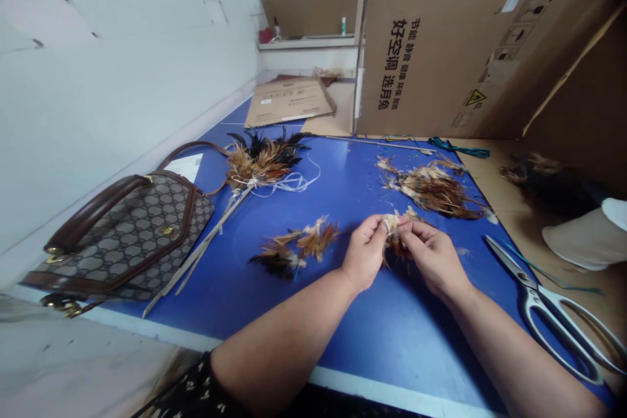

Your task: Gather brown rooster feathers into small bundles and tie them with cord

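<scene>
My left hand (365,251) and my right hand (431,255) meet over the blue table (304,313), both pinched on a small bunch of brown feathers (396,235). The quill ends of that bunch stick up between my fingertips. A small tied feather bundle (294,249) lies just left of my left hand. A loose pile of brown feathers (434,189) lies beyond my right hand.
A patterned brown handbag (122,235) sits at the left table edge. A feather duster head on thin sticks (259,160) with white string lies behind it. Large scissors (553,307) rest at the right. A big cardboard box (465,39) stands at the back.
</scene>
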### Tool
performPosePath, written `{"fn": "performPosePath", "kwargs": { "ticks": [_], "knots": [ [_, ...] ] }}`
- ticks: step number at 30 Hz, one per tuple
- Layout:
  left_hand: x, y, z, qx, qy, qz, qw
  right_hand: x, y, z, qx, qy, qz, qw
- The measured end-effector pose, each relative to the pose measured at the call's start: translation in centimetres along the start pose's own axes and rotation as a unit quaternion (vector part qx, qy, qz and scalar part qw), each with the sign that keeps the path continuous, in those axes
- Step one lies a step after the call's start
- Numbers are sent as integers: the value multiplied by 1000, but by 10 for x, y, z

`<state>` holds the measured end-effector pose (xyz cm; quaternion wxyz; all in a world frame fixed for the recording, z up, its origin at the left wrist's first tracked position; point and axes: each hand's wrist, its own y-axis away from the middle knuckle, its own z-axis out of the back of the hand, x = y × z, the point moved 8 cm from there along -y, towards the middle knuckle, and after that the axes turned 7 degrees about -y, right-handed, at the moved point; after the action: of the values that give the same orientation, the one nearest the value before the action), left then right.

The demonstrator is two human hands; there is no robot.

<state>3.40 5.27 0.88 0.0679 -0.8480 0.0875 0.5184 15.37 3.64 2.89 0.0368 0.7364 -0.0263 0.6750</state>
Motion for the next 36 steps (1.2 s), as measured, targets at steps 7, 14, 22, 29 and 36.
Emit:
{"fn": "performPosePath", "kwargs": {
  "ticks": [7,14,22,29,36],
  "knots": [
    [-2,2,-12,59,8,5,998,-2,0,4,-30,18,-10,999],
    [3,0,-6,58,-17,7,998,5,0,0,-6,102,24,994],
    [-3,-3,-3,3,137,64,989,12,4,-6,56,87,18,994],
    [-11,-8,7,-23,140,41,989,0,7,-22,130,84,37,987],
    [-20,-10,13,-35,136,18,990,-8,4,-10,122,137,25,983]
  ]
}}
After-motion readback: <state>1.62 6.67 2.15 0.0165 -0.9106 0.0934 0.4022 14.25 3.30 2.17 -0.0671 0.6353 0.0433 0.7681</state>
